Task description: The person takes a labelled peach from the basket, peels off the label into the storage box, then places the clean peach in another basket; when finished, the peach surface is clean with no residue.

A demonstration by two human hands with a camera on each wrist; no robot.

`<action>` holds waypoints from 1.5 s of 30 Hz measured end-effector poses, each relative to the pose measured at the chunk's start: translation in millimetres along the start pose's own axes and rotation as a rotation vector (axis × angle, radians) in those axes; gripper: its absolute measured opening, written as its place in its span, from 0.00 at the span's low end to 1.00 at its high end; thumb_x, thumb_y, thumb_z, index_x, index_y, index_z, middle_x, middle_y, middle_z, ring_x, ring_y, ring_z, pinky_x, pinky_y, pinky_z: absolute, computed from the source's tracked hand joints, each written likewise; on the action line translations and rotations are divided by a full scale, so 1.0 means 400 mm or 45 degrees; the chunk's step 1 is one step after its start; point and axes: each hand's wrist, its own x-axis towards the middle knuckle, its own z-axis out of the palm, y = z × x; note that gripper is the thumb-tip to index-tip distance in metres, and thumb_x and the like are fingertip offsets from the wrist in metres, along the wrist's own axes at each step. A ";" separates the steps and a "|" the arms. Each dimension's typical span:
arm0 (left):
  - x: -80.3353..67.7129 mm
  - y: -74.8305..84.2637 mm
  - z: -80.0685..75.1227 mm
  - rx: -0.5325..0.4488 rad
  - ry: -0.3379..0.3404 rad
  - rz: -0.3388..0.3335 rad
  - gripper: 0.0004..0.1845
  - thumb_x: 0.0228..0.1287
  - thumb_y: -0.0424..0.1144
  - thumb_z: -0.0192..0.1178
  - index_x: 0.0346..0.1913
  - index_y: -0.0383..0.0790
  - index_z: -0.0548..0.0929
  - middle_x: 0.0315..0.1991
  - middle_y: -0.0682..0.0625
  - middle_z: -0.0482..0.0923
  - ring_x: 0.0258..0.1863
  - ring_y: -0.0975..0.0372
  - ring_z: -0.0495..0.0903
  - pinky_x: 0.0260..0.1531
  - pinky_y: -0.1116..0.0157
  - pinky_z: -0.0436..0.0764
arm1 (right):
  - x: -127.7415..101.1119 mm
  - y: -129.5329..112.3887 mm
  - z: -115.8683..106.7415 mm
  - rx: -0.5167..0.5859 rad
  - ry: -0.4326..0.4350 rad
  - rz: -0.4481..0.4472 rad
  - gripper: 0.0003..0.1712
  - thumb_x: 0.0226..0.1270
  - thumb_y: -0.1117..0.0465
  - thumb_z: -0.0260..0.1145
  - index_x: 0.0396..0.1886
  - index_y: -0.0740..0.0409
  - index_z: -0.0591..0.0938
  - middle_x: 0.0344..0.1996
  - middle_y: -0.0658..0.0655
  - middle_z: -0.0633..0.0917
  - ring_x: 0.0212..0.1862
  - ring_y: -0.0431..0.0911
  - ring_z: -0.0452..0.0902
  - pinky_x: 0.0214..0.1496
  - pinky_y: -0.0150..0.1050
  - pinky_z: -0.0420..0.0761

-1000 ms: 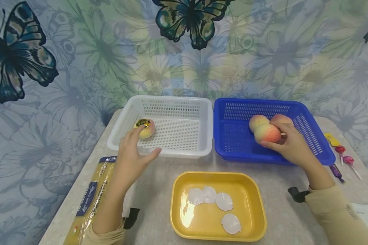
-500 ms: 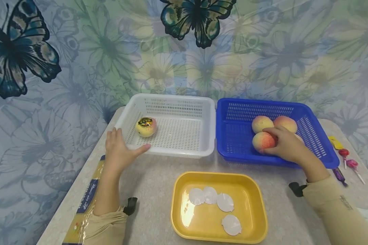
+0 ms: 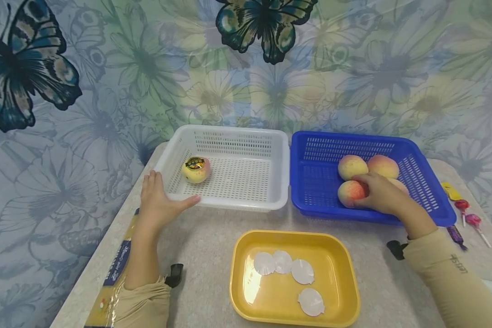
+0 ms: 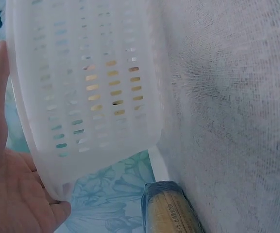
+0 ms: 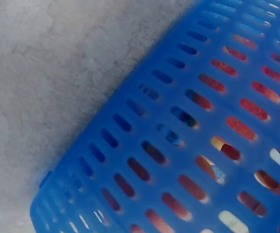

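R hand (image 3: 379, 197) grips pink-yellow round peach (image 3: 350, 192) inside blue perforated plastic basket (image 3: 311, 187), 2 peaches just behind. L hand (image 3: 157, 204), fingers straight, rests against white perforated plastic basket (image 3: 238, 182) corner.

We see the slotted wall of a white basket (image 4: 86, 77) filling the upper left, with yellow and reddish colour showing dimly through some of its slots. Our left hand (image 4: 8, 184) lies along the basket's outer side, palm against its corner and a straight finger running up the left edge. The speckled grey tabletop (image 4: 232, 121) fills the right, and a clear-wrapped yellow packet (image 4: 171, 211) lies at the bottom.
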 end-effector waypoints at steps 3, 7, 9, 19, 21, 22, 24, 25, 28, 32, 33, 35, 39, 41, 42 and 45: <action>-0.002 -0.004 -0.005 -0.006 -0.014 0.004 0.74 0.44 0.63 0.76 0.77 0.26 0.38 0.79 0.29 0.31 0.78 0.37 0.30 0.73 0.33 0.42 | 0.005 -0.014 -0.011 -0.030 -0.001 -0.024 0.39 0.58 0.52 0.76 0.63 0.71 0.75 0.56 0.73 0.79 0.59 0.65 0.74 0.64 0.64 0.70; -0.004 -0.006 -0.009 -0.020 -0.027 0.008 0.74 0.44 0.63 0.76 0.77 0.27 0.37 0.79 0.30 0.30 0.78 0.38 0.29 0.73 0.34 0.42 | 0.017 -0.057 -0.040 -0.019 0.008 -0.001 0.43 0.62 0.50 0.72 0.68 0.74 0.68 0.63 0.77 0.72 0.66 0.70 0.66 0.67 0.68 0.65; -0.004 -0.007 -0.011 -0.021 -0.024 0.016 0.73 0.44 0.63 0.76 0.77 0.27 0.38 0.79 0.30 0.31 0.79 0.38 0.30 0.73 0.34 0.42 | 0.027 -0.093 -0.054 0.039 0.039 0.014 0.44 0.64 0.47 0.71 0.69 0.71 0.67 0.66 0.74 0.70 0.68 0.69 0.64 0.68 0.68 0.65; -0.004 -0.014 -0.019 -0.028 -0.008 0.048 0.70 0.44 0.60 0.77 0.77 0.27 0.44 0.78 0.28 0.37 0.78 0.37 0.36 0.73 0.34 0.46 | 0.132 -0.339 -0.057 0.258 0.161 -0.146 0.39 0.64 0.45 0.70 0.71 0.54 0.70 0.64 0.59 0.72 0.65 0.57 0.70 0.67 0.59 0.72; -0.003 -0.015 -0.019 -0.033 -0.012 0.054 0.69 0.44 0.59 0.77 0.77 0.27 0.44 0.78 0.28 0.37 0.78 0.37 0.36 0.73 0.34 0.46 | 0.160 -0.385 -0.043 0.306 0.157 -0.202 0.38 0.64 0.46 0.70 0.71 0.53 0.70 0.64 0.58 0.72 0.64 0.56 0.71 0.65 0.56 0.75; -0.003 -0.017 -0.020 -0.032 -0.014 0.056 0.69 0.44 0.59 0.77 0.77 0.27 0.44 0.78 0.28 0.37 0.78 0.37 0.37 0.73 0.35 0.46 | 0.174 -0.409 -0.034 0.330 0.149 -0.223 0.38 0.64 0.47 0.70 0.71 0.53 0.70 0.64 0.58 0.72 0.63 0.55 0.71 0.65 0.55 0.75; -0.002 -0.020 -0.021 -0.030 -0.018 0.057 0.70 0.45 0.59 0.77 0.77 0.27 0.43 0.78 0.28 0.37 0.78 0.37 0.37 0.73 0.35 0.46 | 0.205 -0.453 -0.011 0.364 0.122 -0.277 0.38 0.65 0.47 0.70 0.72 0.53 0.69 0.66 0.58 0.71 0.62 0.54 0.71 0.64 0.53 0.76; -0.002 -0.021 -0.022 -0.030 -0.019 0.058 0.70 0.45 0.59 0.77 0.77 0.26 0.43 0.78 0.28 0.38 0.78 0.37 0.37 0.73 0.35 0.46 | 0.220 -0.476 0.002 0.382 0.101 -0.299 0.38 0.65 0.47 0.70 0.72 0.53 0.69 0.66 0.57 0.70 0.61 0.54 0.71 0.64 0.52 0.76; -0.002 -0.025 -0.024 -0.043 -0.021 0.054 0.69 0.44 0.58 0.78 0.77 0.27 0.43 0.78 0.29 0.38 0.78 0.38 0.38 0.73 0.35 0.48 | 0.267 -0.538 0.052 0.381 0.044 -0.340 0.40 0.65 0.45 0.69 0.73 0.52 0.68 0.67 0.56 0.70 0.61 0.52 0.73 0.63 0.48 0.77; -0.003 -0.025 -0.025 -0.057 -0.027 0.048 0.70 0.44 0.58 0.78 0.77 0.28 0.44 0.79 0.30 0.38 0.78 0.39 0.38 0.73 0.35 0.48 | 0.323 -0.602 0.118 0.349 -0.022 -0.348 0.42 0.64 0.42 0.69 0.73 0.51 0.67 0.67 0.55 0.71 0.60 0.50 0.74 0.61 0.45 0.78; -0.003 -0.025 -0.025 -0.057 -0.030 0.048 0.70 0.44 0.59 0.78 0.77 0.28 0.44 0.79 0.30 0.38 0.78 0.38 0.38 0.73 0.35 0.48 | 0.334 -0.615 0.133 0.348 -0.037 -0.349 0.42 0.64 0.42 0.69 0.73 0.51 0.67 0.66 0.55 0.71 0.60 0.50 0.74 0.62 0.45 0.78; -0.004 -0.023 -0.024 -0.048 -0.036 0.044 0.70 0.44 0.59 0.78 0.77 0.28 0.43 0.79 0.30 0.37 0.78 0.38 0.38 0.73 0.35 0.48 | 0.355 -0.635 0.161 0.365 -0.062 -0.348 0.42 0.64 0.43 0.69 0.73 0.53 0.67 0.67 0.56 0.70 0.62 0.51 0.73 0.64 0.45 0.77; -0.005 -0.022 -0.024 -0.033 -0.037 0.049 0.70 0.44 0.59 0.77 0.77 0.27 0.43 0.78 0.29 0.38 0.78 0.38 0.39 0.72 0.35 0.50 | 0.391 -0.664 0.207 0.384 -0.094 -0.342 0.43 0.63 0.44 0.71 0.74 0.54 0.66 0.68 0.58 0.69 0.67 0.51 0.69 0.70 0.46 0.72; -0.005 -0.023 -0.025 -0.029 -0.032 0.055 0.70 0.44 0.60 0.77 0.77 0.27 0.43 0.78 0.29 0.38 0.78 0.38 0.39 0.73 0.35 0.50 | 0.407 -0.675 0.225 0.382 -0.102 -0.336 0.44 0.63 0.45 0.71 0.74 0.55 0.66 0.68 0.58 0.69 0.69 0.52 0.68 0.72 0.47 0.70; -0.006 -0.023 -0.025 -0.030 -0.030 0.057 0.70 0.45 0.59 0.77 0.77 0.27 0.43 0.78 0.29 0.38 0.78 0.38 0.39 0.73 0.35 0.50 | 0.414 -0.682 0.232 0.381 -0.105 -0.333 0.45 0.62 0.45 0.72 0.74 0.55 0.66 0.68 0.58 0.69 0.69 0.52 0.68 0.73 0.47 0.69; -0.006 -0.026 -0.024 -0.033 -0.018 0.065 0.70 0.44 0.59 0.77 0.77 0.26 0.44 0.78 0.28 0.39 0.78 0.38 0.39 0.73 0.36 0.49 | 0.428 -0.700 0.248 0.365 -0.126 -0.317 0.46 0.60 0.45 0.73 0.74 0.54 0.65 0.69 0.57 0.68 0.70 0.52 0.68 0.74 0.49 0.68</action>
